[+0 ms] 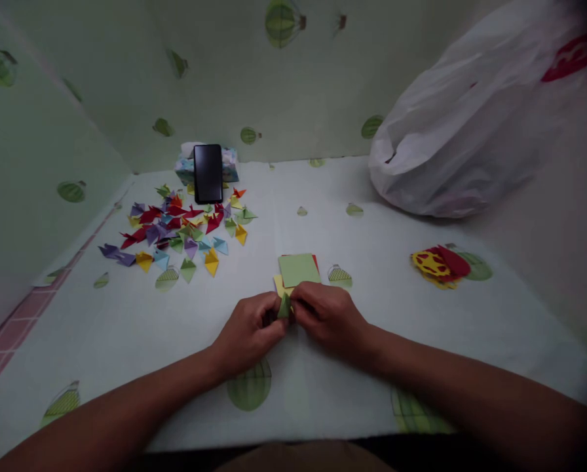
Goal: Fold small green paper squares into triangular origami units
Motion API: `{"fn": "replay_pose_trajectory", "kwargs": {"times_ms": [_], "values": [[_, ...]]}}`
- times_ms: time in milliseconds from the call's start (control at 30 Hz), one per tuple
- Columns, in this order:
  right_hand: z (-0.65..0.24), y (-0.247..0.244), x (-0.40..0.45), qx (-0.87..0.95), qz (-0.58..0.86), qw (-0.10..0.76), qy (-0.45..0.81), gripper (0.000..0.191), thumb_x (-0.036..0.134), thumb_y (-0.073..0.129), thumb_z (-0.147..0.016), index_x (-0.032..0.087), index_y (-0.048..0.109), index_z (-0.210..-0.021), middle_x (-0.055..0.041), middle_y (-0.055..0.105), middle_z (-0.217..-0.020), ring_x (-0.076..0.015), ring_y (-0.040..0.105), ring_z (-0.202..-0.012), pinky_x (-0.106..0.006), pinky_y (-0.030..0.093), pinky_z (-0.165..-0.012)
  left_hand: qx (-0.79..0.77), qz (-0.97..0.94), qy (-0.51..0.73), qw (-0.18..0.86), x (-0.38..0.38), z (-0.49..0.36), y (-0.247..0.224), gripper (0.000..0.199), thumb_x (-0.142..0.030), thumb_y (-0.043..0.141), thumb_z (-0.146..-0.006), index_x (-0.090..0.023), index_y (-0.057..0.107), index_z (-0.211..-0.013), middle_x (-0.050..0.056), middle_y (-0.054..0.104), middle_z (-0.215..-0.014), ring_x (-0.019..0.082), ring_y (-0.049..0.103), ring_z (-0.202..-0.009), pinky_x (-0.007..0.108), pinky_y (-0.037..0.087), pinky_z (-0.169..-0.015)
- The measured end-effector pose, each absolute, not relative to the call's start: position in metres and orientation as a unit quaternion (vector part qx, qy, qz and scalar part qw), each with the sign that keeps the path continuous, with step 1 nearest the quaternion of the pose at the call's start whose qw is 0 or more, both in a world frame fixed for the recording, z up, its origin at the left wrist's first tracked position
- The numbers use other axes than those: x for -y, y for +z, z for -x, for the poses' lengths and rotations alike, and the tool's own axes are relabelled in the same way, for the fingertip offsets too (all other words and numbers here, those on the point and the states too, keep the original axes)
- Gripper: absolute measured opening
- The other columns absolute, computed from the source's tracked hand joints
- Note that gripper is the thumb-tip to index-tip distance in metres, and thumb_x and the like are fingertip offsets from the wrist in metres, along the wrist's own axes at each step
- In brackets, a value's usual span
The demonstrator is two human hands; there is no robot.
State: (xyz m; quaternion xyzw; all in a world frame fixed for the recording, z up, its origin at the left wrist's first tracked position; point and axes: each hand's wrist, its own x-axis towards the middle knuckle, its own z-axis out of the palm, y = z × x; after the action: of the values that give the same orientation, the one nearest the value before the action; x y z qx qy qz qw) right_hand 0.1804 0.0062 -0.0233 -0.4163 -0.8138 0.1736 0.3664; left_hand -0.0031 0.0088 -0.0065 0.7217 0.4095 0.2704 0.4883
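Note:
Between my two hands, near the middle of the table, is a small folded green paper point(284, 306). My left hand point(249, 328) pinches it from the left, thumb below. My right hand point(329, 318) has its fingers closed at the paper's right edge. Just beyond my hands lie square paper sheets, a green sheet point(299, 270) on top with a red edge showing under it, and a yellow sheet point(280, 284) partly covered by my fingers.
Many colourful folded paper pieces point(188, 267) are spread at the left. Behind them a black phone point(208, 174) leans on a tissue box point(230, 165). A white plastic bag point(435, 144) stands back right, with red and yellow cut-outs point(434, 263) nearer.

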Motion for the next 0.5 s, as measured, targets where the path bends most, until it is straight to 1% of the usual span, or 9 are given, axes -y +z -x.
{"fn": "replay_pose_trajectory", "kwargs": {"times_ms": [267,500], "values": [[-0.1801,-0.0234,-0.0053,0.815,0.410,0.384,0.145,0.020,0.010,0.049,-0.083,0.018,0.047,-0.065,0.0021,0.050,-0.057,-0.0091,0.041,-0.051,-0.023,0.029,-0.051,-0.429,-0.697,0.278,0.504,-0.0081,0.0025,-0.0053,0.016,-0.018,0.054,-0.077,-0.018,0.045,-0.064,-0.004,0.044,-0.063,0.011,0.039,-0.061,0.024,0.030,-0.057],[-0.1809,-0.0225,-0.0043,0.826,0.405,0.377,0.109,0.022,0.011,0.048,-0.086,0.019,0.049,-0.065,0.0021,0.051,-0.056,-0.0101,0.043,-0.051,-0.024,0.031,-0.052,-0.435,-0.670,0.282,0.531,-0.0101,0.0038,-0.0057,0.015,-0.024,0.056,-0.080,-0.017,0.053,-0.068,-0.003,0.050,-0.066,0.012,0.044,-0.064,0.025,0.036,-0.060]]}}
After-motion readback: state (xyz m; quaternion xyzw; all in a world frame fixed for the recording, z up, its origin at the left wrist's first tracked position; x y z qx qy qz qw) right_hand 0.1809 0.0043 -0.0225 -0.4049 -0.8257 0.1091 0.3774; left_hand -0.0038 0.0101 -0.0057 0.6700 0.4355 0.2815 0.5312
